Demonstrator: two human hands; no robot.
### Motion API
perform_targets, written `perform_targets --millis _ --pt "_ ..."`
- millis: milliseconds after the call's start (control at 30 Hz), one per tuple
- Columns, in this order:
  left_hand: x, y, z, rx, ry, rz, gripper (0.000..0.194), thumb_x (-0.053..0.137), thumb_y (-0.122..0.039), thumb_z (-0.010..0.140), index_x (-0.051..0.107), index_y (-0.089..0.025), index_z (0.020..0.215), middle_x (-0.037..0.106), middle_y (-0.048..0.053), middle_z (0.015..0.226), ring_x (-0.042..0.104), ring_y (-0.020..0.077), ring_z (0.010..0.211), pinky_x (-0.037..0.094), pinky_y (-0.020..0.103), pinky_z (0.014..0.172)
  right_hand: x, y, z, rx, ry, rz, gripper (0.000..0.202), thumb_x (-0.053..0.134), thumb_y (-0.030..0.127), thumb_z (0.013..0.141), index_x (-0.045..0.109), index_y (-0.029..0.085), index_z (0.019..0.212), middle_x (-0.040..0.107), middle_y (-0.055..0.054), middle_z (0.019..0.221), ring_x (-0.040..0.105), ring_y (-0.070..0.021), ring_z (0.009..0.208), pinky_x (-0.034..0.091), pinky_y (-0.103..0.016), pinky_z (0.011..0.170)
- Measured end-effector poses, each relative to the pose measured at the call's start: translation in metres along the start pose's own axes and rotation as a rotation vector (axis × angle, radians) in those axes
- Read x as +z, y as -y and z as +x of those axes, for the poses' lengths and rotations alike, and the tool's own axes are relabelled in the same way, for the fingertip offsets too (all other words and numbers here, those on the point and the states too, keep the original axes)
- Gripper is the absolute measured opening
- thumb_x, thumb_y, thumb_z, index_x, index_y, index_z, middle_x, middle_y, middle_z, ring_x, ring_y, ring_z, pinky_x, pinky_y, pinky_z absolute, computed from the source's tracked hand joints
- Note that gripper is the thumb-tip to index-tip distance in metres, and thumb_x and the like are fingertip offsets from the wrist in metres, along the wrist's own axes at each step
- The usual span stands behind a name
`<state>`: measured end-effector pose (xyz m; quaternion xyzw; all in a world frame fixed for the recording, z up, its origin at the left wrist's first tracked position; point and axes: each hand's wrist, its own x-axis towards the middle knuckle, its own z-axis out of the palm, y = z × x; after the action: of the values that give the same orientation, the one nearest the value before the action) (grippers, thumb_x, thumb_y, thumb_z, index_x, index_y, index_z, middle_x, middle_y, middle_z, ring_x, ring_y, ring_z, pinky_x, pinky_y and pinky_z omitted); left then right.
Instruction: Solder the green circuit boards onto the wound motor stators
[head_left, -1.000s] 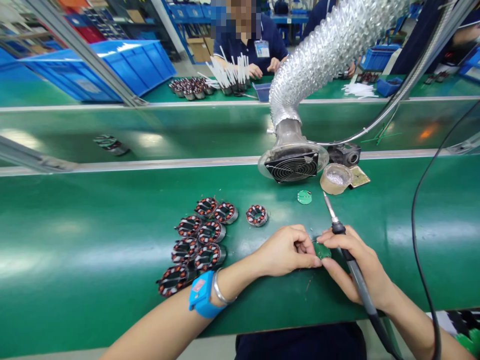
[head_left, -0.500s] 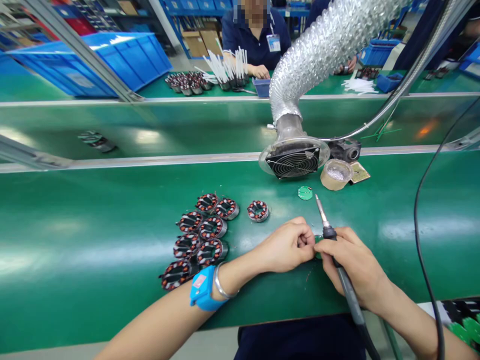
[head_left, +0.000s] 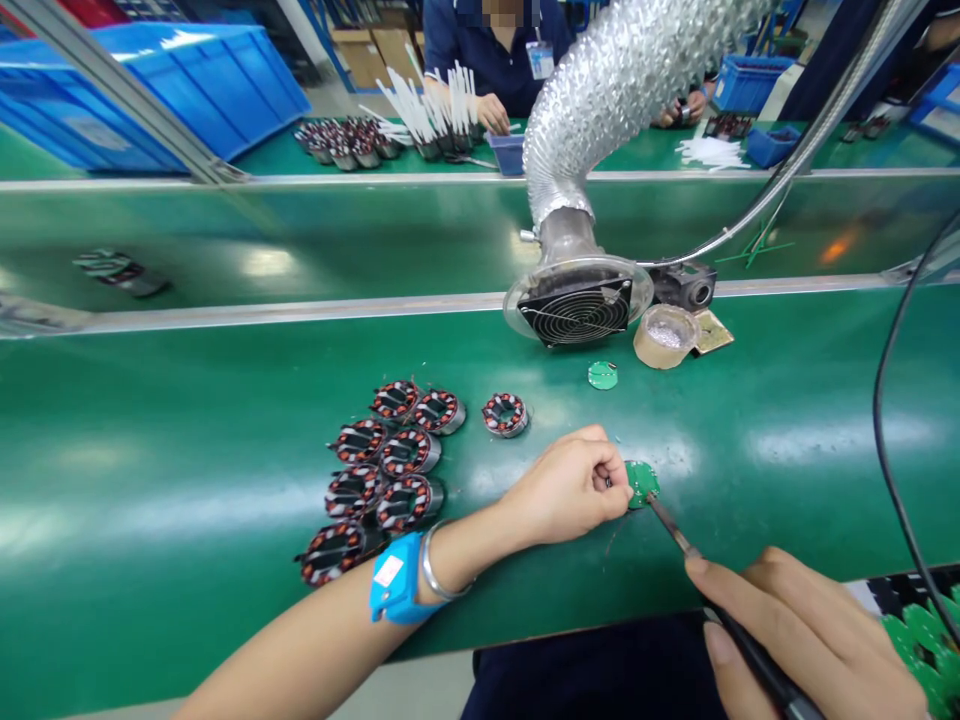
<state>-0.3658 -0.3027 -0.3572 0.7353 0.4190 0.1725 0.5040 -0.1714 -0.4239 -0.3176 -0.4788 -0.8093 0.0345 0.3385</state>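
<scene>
My left hand (head_left: 570,488), with a blue strap and a metal bangle at the wrist, is closed at the left edge of a round green circuit board (head_left: 644,481). Its curled fingers hide part of that edge. A soldering iron (head_left: 673,528) is gripped in my right hand (head_left: 814,635), its tip at the board's lower right edge. Whether the tip touches a joint is too small to tell. Another green circuit board (head_left: 602,375) lies farther back on the bench. One motor stator (head_left: 505,414) with copper windings stands left of it, apart from a group of several stators (head_left: 406,453).
A fume extractor (head_left: 577,308) on a silver duct hangs over the bench's back. Beside it stand a round tub (head_left: 664,336) and a small sponge tray (head_left: 712,332). A black cable (head_left: 885,430) hangs at right. More green boards (head_left: 919,640) lie lower right. A co-worker sits opposite.
My right hand has moved down and right, turning the iron so its tip points at the board. The board now shows beside my left fingers. The view has shifted slightly.
</scene>
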Motion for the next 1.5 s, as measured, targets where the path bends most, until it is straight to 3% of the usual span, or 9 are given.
perform_targets --millis 133,233,433,1067,1500 --pt "0.002 -0.001 -0.002 -0.008 -0.027 0.025 0.005 0.062 -0.014 0.071 0.062 -0.016 0.066 0.055 -0.001 0.077 0.054 0.0092 0.062 0.044 0.022 0.060 0.009 0.006 0.008 -0.051 0.063 -0.049 0.030 0.055 0.005 0.081 0.064 0.012 0.108 0.063 -0.004 0.069 0.058 -0.0152 0.058 0.050 -0.029 0.052" --pt "0.004 -0.001 -0.004 -0.002 -0.043 0.042 0.006 0.061 -0.015 0.073 0.062 -0.016 0.067 0.055 -0.001 0.079 0.054 0.0092 0.062 0.044 0.023 0.060 0.015 0.004 0.011 -0.094 0.044 -0.059 0.028 0.053 0.005 0.079 0.065 0.010 0.104 0.058 -0.002 0.064 0.052 -0.0138 0.052 0.045 -0.029 0.047" --pt "0.007 -0.002 -0.007 -0.022 -0.065 0.040 0.006 0.061 -0.016 0.073 0.059 -0.017 0.068 0.054 -0.002 0.078 0.055 0.0087 0.061 0.045 0.023 0.060 0.016 0.004 0.014 -0.150 0.053 -0.058 0.030 0.055 0.003 0.075 0.064 0.005 0.104 0.061 -0.005 0.065 0.052 -0.0141 0.054 0.046 -0.029 0.048" --pt "0.017 -0.001 -0.013 0.038 -0.171 0.099 0.007 0.056 -0.016 0.079 0.056 -0.017 0.072 0.052 -0.002 0.078 0.053 0.0071 0.057 0.043 0.022 0.057 0.016 0.004 0.016 -0.114 0.031 -0.072 0.031 0.052 0.004 0.077 0.063 0.010 0.105 0.061 -0.002 0.064 0.054 -0.0130 0.053 0.047 -0.028 0.048" --pt "0.024 -0.002 -0.014 0.019 -0.219 0.195 0.009 0.054 -0.018 0.081 0.054 -0.018 0.073 0.051 -0.002 0.080 0.051 0.0067 0.055 0.040 0.021 0.053 0.020 0.003 0.012 -0.130 0.024 -0.049 0.029 0.054 0.002 0.074 0.065 0.005 0.101 0.061 -0.004 0.062 0.054 -0.0147 0.053 0.045 -0.029 0.047"
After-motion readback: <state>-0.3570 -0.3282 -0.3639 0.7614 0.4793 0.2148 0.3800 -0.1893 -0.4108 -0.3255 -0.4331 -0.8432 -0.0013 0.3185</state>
